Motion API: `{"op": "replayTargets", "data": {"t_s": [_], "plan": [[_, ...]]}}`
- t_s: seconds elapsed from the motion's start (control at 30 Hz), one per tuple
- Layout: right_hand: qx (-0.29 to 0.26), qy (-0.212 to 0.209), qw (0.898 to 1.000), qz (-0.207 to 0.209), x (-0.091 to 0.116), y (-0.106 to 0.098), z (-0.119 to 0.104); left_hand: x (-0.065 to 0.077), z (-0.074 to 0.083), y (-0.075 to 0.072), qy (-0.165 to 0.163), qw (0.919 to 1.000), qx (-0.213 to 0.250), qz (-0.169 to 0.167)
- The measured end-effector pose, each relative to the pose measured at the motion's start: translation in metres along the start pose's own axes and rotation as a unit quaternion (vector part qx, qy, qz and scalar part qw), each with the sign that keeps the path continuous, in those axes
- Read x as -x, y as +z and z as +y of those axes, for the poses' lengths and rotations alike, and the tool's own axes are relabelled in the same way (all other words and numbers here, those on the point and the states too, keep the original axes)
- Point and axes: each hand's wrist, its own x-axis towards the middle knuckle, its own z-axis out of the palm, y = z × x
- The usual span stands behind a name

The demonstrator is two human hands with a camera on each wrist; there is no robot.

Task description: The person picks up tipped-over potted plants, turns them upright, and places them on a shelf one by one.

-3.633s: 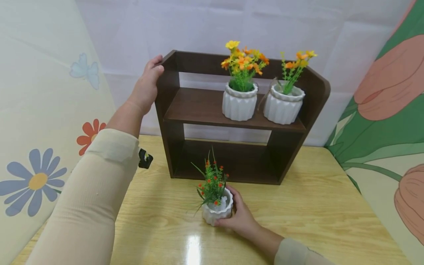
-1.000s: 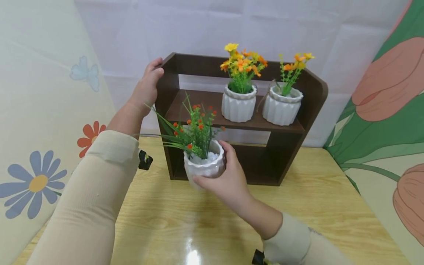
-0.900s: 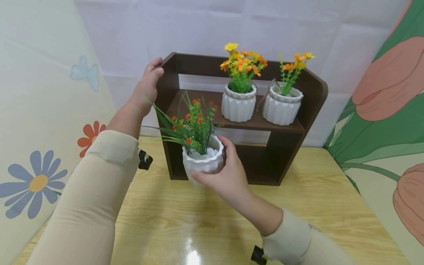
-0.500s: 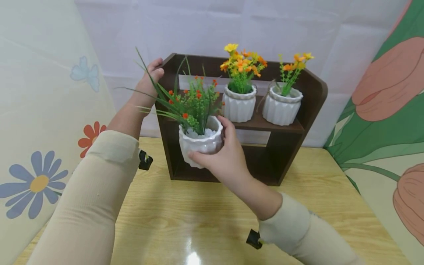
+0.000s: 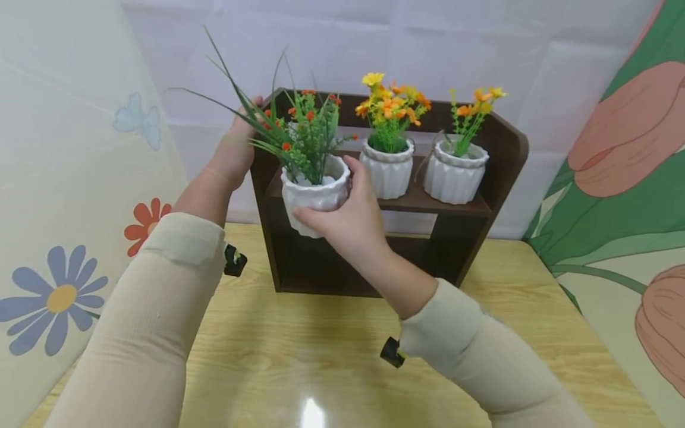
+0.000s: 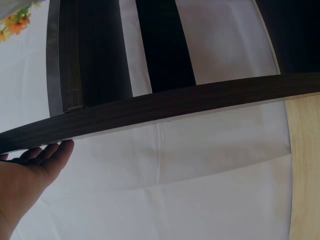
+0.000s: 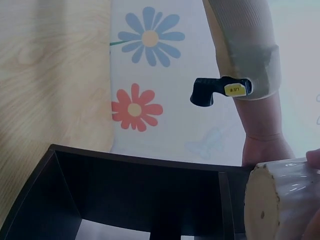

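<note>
My right hand (image 5: 355, 217) grips a white fluted flower pot (image 5: 313, 196) by its side. Grass blades, small red flowers and white pebbles fill it. In the head view this potted plant hangs before the left part of the dark brown shelf's (image 5: 332, 270) upper board. The right wrist view shows the pot's underside (image 7: 262, 207) off the board. My left hand (image 5: 232, 151) rests against the shelf's left side panel near the top. In the left wrist view its fingers (image 6: 60, 156) touch the panel's outer face; leaves partly cover that hand in the head view.
Two white pots with yellow-orange flowers, one in the middle (image 5: 387, 172) and one at the right (image 5: 455, 172), stand on the upper board. The shelf stands on a wooden table (image 5: 289, 356) before a white cloth (image 5: 332, 41). Flower-printed panels (image 5: 59, 178) flank both sides.
My right hand took the red-flowered pot from the table in front and raised it towards the upper board, further up over the last second. My left hand has stayed at the side panel.
</note>
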Motion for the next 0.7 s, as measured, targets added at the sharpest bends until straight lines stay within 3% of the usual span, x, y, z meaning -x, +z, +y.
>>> {"op": "replayTargets", "data": {"t_s": [0.3, 0.7], "plan": [[0.019, -0.005, 0.999, 0.036, -0.025, 0.011, 0.002, 0.000, 0.000, 0.000, 0.021, 0.9998, 0.008, 0.004], [0.060, 0.003, 0.995, 0.081, -0.049, 0.024, 0.004, 0.002, 0.001, -0.002, 0.002, 0.9999, 0.004, 0.010]]}}
